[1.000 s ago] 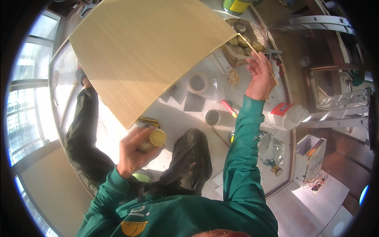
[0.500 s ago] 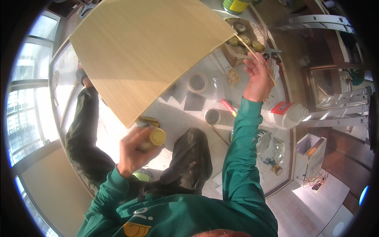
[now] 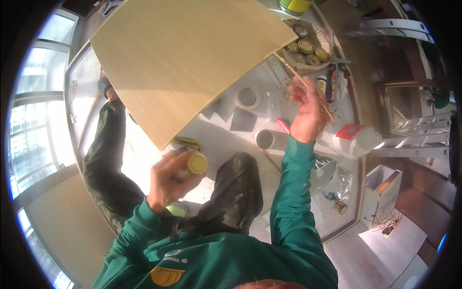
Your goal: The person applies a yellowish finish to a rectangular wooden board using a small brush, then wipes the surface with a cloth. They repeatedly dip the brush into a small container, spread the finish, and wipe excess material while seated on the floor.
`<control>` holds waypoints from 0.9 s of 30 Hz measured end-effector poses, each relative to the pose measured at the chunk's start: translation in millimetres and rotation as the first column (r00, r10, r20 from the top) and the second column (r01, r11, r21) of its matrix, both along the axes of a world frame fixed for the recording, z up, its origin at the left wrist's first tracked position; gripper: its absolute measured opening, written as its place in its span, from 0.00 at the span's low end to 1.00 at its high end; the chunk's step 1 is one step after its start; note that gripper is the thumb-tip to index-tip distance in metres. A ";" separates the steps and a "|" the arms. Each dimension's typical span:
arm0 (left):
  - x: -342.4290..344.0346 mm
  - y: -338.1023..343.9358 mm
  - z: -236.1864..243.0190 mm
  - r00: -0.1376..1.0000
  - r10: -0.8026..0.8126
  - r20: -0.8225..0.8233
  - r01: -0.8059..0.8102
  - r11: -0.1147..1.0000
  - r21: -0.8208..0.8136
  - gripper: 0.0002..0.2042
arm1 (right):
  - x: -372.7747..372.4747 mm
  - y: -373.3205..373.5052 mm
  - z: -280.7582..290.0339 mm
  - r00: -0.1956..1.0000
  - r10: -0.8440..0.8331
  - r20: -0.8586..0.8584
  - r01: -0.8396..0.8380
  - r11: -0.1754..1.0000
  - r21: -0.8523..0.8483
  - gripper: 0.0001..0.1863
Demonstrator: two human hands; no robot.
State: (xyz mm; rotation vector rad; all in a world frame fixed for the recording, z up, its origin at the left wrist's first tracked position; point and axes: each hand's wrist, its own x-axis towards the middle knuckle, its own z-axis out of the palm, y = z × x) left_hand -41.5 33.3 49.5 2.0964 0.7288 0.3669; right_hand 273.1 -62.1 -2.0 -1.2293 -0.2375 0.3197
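Note:
A broad light-wood panel point(image 3: 187, 62) slants across the upper middle of the view. At its right edge, the tip of a thin paintbrush point(image 3: 294, 72) meets or nearly meets the wood. My right hand point(image 3: 309, 111) grips the brush by its handle, the fingers partly curled. Below the panel's near corner, my left hand point(image 3: 171, 178) is wrapped round a small jar point(image 3: 197, 164) with a yellowish round top, tilted toward me. Whether that top is a lid or the jar's open mouth, I cannot make out.
A box of small tins point(image 3: 305, 46) stands at the upper right. Nearby are a tape roll point(image 3: 248, 97), a dark square sheet point(image 3: 243, 119), a cup point(image 3: 265, 139) and a white plastic bottle point(image 3: 355, 138). Ladders point(image 3: 414, 152) lie along the right.
My right hand has brought the brush down and left along the panel's edge. My left hand still holds the jar. The whole view has shifted slightly.

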 end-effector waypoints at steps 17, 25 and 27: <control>-3.6 -1.9 -3.9 1.000 0.015 0.005 -0.015 1.000 -0.014 0.24 | -23.0 -2.9 0.7 0.998 0.064 0.023 -0.062 0.997 -0.044 0.16; -5.8 -2.2 -5.0 1.000 0.025 -0.006 -0.025 0.999 -0.025 0.24 | -37.8 -10.8 3.3 0.983 0.175 0.047 -0.172 0.983 -0.069 0.15; -5.7 -1.8 -4.5 1.000 0.021 0.000 -0.021 0.999 -0.027 0.24 | -33.8 -8.9 4.5 0.985 0.165 0.044 -0.162 0.985 -0.061 0.14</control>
